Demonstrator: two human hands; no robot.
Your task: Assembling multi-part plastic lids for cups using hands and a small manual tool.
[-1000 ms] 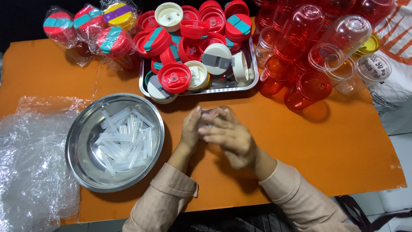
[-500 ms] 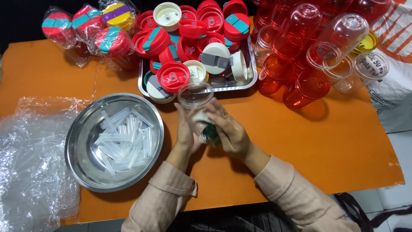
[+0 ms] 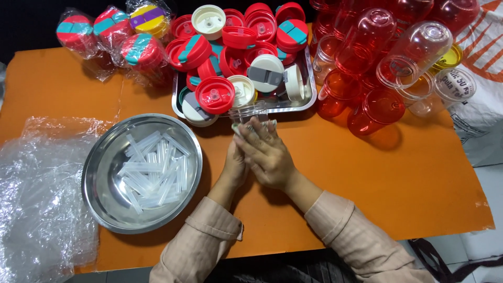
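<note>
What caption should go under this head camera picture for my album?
Two hands clasp a clear plastic cup between a round steel bowl of clear straws and a steel tray of red lids.

One steel bowl [image 3: 99,178], one steel tray [image 3: 309,78], four wrapped lids [image 3: 112,29], two hands [image 3: 262,154]

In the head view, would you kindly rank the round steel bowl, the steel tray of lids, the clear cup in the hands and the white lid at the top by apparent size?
1. Round steel bowl and steel tray: similar, so I won't rank them.
2. Clear cup, partly hidden by both hands.
3. White lid, close to the cup in size.
</note>
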